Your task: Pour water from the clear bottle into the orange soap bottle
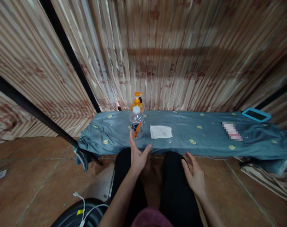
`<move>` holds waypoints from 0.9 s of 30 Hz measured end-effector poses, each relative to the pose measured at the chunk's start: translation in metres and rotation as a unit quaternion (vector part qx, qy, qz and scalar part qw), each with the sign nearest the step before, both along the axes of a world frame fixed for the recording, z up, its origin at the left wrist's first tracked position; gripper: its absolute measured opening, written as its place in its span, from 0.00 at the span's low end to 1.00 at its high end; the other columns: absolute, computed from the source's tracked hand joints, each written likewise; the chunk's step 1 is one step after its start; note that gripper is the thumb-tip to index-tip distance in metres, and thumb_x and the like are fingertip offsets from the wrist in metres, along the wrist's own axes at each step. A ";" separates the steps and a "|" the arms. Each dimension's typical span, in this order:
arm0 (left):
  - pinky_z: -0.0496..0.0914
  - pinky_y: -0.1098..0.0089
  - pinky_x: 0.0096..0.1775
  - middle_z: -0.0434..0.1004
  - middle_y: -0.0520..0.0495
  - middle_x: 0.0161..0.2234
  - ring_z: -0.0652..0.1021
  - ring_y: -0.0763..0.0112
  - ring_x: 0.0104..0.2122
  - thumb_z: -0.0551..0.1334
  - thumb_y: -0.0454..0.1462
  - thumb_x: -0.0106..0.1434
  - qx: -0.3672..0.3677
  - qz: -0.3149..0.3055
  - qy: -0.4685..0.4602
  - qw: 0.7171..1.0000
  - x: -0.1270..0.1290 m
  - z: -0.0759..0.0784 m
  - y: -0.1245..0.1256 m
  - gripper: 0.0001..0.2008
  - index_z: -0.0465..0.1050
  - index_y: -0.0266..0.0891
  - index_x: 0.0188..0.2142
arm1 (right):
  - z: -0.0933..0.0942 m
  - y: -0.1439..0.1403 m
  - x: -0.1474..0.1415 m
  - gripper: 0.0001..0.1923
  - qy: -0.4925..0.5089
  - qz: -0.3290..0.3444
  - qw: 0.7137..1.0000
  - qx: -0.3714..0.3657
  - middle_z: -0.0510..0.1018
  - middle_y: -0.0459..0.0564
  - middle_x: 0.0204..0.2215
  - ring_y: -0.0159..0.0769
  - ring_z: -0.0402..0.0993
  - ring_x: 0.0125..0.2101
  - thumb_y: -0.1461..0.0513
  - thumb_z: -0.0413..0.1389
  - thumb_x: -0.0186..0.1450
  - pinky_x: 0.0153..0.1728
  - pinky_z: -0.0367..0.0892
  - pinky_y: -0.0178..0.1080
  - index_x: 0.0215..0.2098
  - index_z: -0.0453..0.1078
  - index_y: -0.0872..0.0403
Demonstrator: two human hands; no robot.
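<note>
- Our left hand point(139, 156) is spread, gripping nothing, by the clear white-capped bottle point(136, 119) on the cloth-covered table point(184, 127).
- Our right hand point(194, 175), loosely extended, holds nothing.
- We'd expect light, squeezable plastic; grasp mid-body.

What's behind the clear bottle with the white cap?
An orange pump bottle, its pump head showing above the white cap, with a small black top beside it. The clear bottle covers their lower parts, so those can't be made out.

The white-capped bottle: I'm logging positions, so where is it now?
The white-capped bottle stands just left of centre in the head view, between the left hand and the orange pump bottle, left of the white cloth.
</note>
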State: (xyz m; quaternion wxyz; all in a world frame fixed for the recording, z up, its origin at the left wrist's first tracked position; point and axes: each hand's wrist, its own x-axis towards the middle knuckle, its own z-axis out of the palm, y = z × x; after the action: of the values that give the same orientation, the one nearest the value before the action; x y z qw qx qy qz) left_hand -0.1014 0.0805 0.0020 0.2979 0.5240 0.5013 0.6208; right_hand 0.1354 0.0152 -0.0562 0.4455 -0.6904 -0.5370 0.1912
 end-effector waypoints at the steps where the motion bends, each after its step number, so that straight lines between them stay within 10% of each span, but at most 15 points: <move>1: 0.43 0.56 0.68 0.42 0.38 0.70 0.47 0.58 0.70 0.70 0.42 0.54 0.008 0.022 0.018 1.000 -0.007 0.004 0.010 0.50 0.40 0.43 0.67 | 0.013 0.011 -0.011 0.33 -0.012 0.025 0.999 0.017 0.71 0.62 0.57 0.48 0.72 0.53 0.44 0.49 0.65 0.56 0.64 0.53 0.60 0.61 0.57; 13: 0.47 0.54 0.67 0.43 0.29 0.69 0.49 0.51 0.69 0.76 0.44 0.42 0.063 0.113 0.053 0.990 -0.019 0.015 0.131 0.62 0.38 0.35 0.67 | 0.093 0.137 -0.101 0.30 -0.079 0.205 0.961 0.170 0.73 0.64 0.54 0.46 0.71 0.53 0.52 0.54 0.66 0.54 0.66 0.50 0.59 0.61 0.64; 19: 0.69 0.58 0.56 0.68 0.36 0.58 0.75 0.57 0.54 0.71 0.42 0.49 0.069 0.075 0.051 0.994 -0.024 0.005 0.140 0.53 0.40 0.41 0.66 | 0.120 0.191 -0.136 0.32 -0.093 0.209 0.951 0.209 0.77 0.60 0.48 0.47 0.72 0.48 0.47 0.58 0.62 0.51 0.67 0.50 0.56 0.66 0.61; 27: 0.63 0.59 0.61 0.63 0.36 0.62 0.68 0.56 0.61 0.69 0.40 0.50 0.058 0.095 0.100 0.989 -0.030 -0.006 0.138 0.42 0.54 0.39 0.62 | 0.132 0.224 -0.170 0.24 -0.093 0.192 0.952 0.222 0.79 0.52 0.32 0.43 0.71 0.36 0.44 0.59 0.58 0.41 0.66 0.44 0.38 0.74 0.57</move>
State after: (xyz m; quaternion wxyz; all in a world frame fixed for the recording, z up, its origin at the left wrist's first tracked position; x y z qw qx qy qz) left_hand -0.1315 0.2183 -0.0045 0.1549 0.5495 0.5394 0.6190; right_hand -0.0346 0.2394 0.0759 0.4903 -0.4732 -0.7271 0.0839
